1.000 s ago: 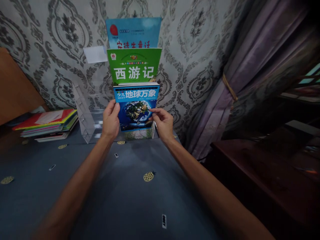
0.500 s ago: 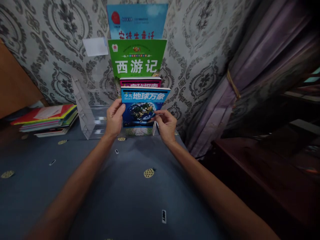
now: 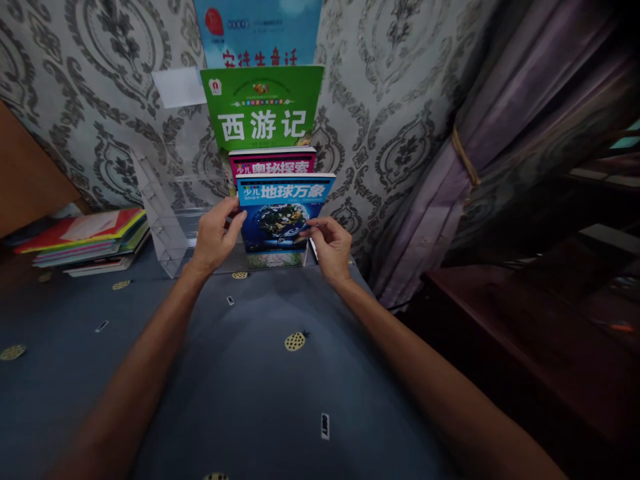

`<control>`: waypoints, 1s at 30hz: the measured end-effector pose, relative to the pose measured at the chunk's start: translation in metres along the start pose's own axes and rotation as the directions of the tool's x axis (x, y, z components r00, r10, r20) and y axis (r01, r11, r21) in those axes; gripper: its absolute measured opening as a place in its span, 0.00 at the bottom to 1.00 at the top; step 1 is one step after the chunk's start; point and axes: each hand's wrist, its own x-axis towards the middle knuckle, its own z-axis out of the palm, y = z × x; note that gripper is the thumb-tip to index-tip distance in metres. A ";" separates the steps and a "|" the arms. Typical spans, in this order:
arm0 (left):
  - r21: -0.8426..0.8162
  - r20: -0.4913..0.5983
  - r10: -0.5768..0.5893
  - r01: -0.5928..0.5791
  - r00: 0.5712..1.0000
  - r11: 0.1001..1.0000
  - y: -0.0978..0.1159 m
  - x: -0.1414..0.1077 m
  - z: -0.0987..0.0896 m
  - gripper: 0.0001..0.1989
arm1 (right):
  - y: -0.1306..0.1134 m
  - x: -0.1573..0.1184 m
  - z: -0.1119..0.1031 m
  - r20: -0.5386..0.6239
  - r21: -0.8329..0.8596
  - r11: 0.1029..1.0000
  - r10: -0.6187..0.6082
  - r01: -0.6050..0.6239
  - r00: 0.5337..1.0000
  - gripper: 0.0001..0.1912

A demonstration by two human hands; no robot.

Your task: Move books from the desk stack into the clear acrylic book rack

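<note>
The blue book point(image 3: 273, 192), a globe on its cover, stood upright before the person, between the two hands, its long axis running up and down and its front turned towards the viewer. The right hand point(image 3: 334, 250) met it at the lower right, the left hand point(image 3: 213, 233) at the left edge around mid-height, so that neither was plainly the nearer; the right fingertips lapped further in over the cover. The right grip was narrow, thumb and forefinger brought almost together in what looked like a light pinch on the book near its right edge. The left grip was wider, the thumb parted from the fingers and its tip at the book's left edge; whether it bore any of the hold, one could not tell. Just behind the blue book rose the top of a magenta book point(image 3: 273, 161), then, higher, a green book point(image 3: 263, 87) and a pale blue book point(image 3: 260, 33), one behind another. To the left of these stood the side panel of a clear rack point(image 3: 165, 237), with a white card point(image 3: 180, 87) above it. Further left, a pile of folders and books point(image 3: 83, 241) lay flat on the cloth-covered tabletop point(image 3: 240, 387), well apart from the hands.
</note>
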 end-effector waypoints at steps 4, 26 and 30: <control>0.021 0.062 -0.020 0.019 0.998 1.000 -0.007 -0.002 -0.004 0.09 | 0.000 -0.002 0.000 0.030 -0.002 1.000 0.009 -0.008 1.000 0.06; 0.067 0.029 -0.085 0.083 0.996 0.994 -0.011 -0.009 -0.002 0.14 | -0.004 -0.010 0.004 0.009 -0.095 0.995 0.006 -0.005 1.000 0.07; 0.026 0.047 -0.118 0.117 0.992 0.993 -0.007 -0.007 -0.004 0.15 | 0.000 -0.008 0.003 0.018 -0.047 0.997 0.056 -0.055 0.998 0.06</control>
